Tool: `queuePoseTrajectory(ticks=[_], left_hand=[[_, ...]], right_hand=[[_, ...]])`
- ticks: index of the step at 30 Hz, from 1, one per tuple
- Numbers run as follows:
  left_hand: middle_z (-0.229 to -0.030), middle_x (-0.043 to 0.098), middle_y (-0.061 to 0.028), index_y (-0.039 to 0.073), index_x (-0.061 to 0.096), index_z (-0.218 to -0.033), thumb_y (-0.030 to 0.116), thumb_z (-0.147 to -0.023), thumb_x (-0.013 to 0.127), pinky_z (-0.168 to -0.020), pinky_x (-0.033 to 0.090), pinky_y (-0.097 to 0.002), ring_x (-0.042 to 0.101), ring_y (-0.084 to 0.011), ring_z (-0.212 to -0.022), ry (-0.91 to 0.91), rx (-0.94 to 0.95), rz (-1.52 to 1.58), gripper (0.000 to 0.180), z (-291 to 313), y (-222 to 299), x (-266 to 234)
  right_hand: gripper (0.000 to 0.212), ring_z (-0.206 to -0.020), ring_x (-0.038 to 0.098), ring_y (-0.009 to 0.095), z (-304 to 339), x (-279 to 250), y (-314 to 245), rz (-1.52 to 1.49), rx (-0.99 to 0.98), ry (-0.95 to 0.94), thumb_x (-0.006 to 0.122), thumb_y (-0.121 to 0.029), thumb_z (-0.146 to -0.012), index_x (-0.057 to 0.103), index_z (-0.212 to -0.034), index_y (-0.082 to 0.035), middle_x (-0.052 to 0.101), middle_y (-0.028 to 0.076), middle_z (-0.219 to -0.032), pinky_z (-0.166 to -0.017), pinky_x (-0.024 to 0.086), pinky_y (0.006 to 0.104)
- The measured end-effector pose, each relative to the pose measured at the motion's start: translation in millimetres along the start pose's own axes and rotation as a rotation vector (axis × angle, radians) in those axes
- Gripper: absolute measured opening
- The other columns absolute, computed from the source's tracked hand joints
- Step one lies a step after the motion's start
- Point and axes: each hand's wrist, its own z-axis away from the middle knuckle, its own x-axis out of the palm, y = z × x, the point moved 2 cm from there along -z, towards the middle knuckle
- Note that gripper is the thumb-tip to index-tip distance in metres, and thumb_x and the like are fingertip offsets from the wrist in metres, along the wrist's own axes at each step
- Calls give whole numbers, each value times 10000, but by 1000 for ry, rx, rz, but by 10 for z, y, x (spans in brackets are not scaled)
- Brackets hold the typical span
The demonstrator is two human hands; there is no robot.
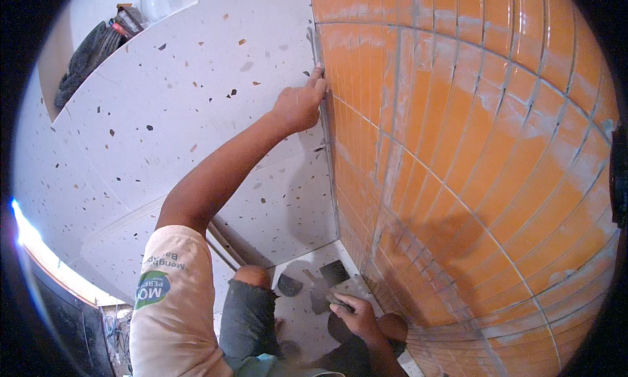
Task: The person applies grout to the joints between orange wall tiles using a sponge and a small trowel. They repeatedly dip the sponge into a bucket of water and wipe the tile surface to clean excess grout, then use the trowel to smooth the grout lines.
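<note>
My left hand (302, 105) is raised to the upright corner where the speckled white wall (196, 69) meets the orange tiled wall (445, 128). Its index finger stretches up along the grey joint (320, 56) and touches it, while the other fingers curl in. No tool shows in this hand. Low down, near the floor, my right hand (358, 317) is closed around the dark handle of what looks like a putty knife (320, 297). The tool's grey end points left, and its exact outline is blurred against the floor.
Grey smears cover parts of the orange tiles. A wall recess at upper left holds a dark cloth (85, 59), small tools (127, 22) and a clear container (157, 2). Two dark, squarish items (335, 272) lie on the speckled floor (314, 256), close to my knees.
</note>
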Motion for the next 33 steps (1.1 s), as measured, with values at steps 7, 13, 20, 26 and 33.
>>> queuePoseTrajectory(ticks=[7,13,20,26,33], left_hand=[[-1526,252,-265,9,390,-1168,10,-746,563,-741,522,-555,644,-430,-964,-14,-23,102,456,216,27,-27],[-1515,245,-297,-18,381,-1149,13,-773,554,-729,539,-538,657,-436,-920,133,8,90,415,-125,-53,-344],[-1476,238,-383,-52,454,-1100,79,-843,547,-731,566,-475,689,-401,-927,0,-52,-29,304,-179,44,-25],[-1477,233,-385,-71,397,-1176,54,-788,592,-604,569,-476,700,-405,-742,-118,108,-55,452,200,89,416],[-1484,246,-361,-36,399,-1133,82,-831,559,-593,555,-514,691,-421,-754,285,44,202,362,10,39,-35]], right_hand=[[451,-877,679,215,23,185,635,-72,93,163,695,-301,-876,644,-1173,35,707,159,-989,-823,512,319],[434,-756,668,185,-111,133,626,-166,212,428,733,-233,-837,646,-1146,59,699,128,-909,-731,524,310],[405,-940,658,252,-125,69,714,43,133,547,721,-210,-845,646,-1137,59,694,176,-1006,-868,504,359],[434,-874,649,231,-68,204,116,19,151,623,723,-243,-852,641,-1159,52,689,154,-975,-816,508,347],[443,-786,623,167,-77,41,691,195,126,638,743,-242,-836,649,-1152,54,690,99,-897,-754,513,308]])
